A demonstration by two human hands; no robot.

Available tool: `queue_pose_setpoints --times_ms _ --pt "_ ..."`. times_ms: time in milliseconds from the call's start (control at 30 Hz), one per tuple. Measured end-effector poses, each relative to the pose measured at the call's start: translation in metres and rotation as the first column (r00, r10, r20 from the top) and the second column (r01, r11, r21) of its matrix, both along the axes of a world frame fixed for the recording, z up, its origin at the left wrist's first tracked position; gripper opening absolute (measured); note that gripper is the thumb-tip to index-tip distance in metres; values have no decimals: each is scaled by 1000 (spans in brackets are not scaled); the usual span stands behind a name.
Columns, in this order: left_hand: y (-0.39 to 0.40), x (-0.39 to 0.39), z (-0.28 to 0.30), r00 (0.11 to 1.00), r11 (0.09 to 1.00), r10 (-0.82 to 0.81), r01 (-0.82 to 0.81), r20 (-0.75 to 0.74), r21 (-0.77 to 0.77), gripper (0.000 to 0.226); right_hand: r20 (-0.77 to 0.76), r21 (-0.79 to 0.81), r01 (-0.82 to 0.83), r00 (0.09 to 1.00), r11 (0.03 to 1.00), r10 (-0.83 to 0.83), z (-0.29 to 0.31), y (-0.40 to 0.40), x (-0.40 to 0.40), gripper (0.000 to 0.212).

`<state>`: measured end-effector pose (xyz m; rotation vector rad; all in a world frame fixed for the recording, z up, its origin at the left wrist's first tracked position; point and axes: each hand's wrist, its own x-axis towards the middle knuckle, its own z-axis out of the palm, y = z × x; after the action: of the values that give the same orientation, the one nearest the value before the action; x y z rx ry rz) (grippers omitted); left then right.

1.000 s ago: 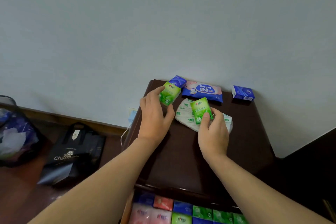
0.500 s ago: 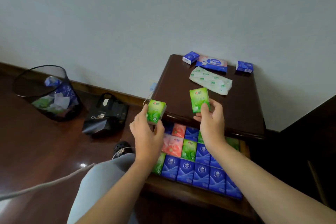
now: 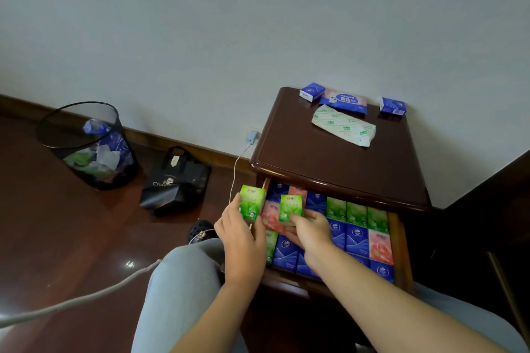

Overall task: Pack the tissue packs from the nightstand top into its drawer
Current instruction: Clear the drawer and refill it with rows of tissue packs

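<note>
My left hand (image 3: 242,241) grips a green tissue pack (image 3: 252,205) just left of the open drawer (image 3: 400,252). My right hand (image 3: 311,231) holds a second green tissue pack (image 3: 291,208) low over the drawer's left part, above a pink pack. The drawer is filled with rows of blue, green and pink packs. On the dark nightstand top (image 3: 329,163) lie a small blue pack (image 3: 311,92), a blue and pink wipes pack (image 3: 344,100), another small blue pack (image 3: 392,106) and a flat white and green pack (image 3: 344,125).
A mesh waste bin (image 3: 89,146) with wrappers stands on the wooden floor at the left. A black bag (image 3: 177,180) leans by the wall. A charger (image 3: 251,137) with a white cable hangs left of the nightstand. My knees fill the bottom.
Both hands have come down from the nightstand's front edge with their green packs. The right one now sits low over the drawer; the left one is beside the drawer's left side.
</note>
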<state>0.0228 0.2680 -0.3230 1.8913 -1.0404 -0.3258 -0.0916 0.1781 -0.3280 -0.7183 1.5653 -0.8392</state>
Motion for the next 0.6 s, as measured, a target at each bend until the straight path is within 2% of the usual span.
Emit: queue_pose_setpoints --times_ms 133,267,367,467,600 --pt "-1 1 -3 999 999 -32 32 -18 -18 66 -109 -38 15 994 999 -19 -4 -10 19 34" --pt "-1 3 -7 996 999 -46 45 -71 -12 73 -95 -33 42 994 999 -45 -12 -15 33 26" --pt "-1 3 -8 994 999 -46 44 -95 -18 78 -156 -54 43 987 998 -51 -17 -16 40 15" --pt "-1 2 -6 990 999 -34 32 -137 -22 82 -151 -32 24 988 999 -28 -16 -16 41 7" --pt "2 2 -4 979 998 -50 45 -197 -31 86 -84 26 -32 996 999 34 -3 -13 33 10"
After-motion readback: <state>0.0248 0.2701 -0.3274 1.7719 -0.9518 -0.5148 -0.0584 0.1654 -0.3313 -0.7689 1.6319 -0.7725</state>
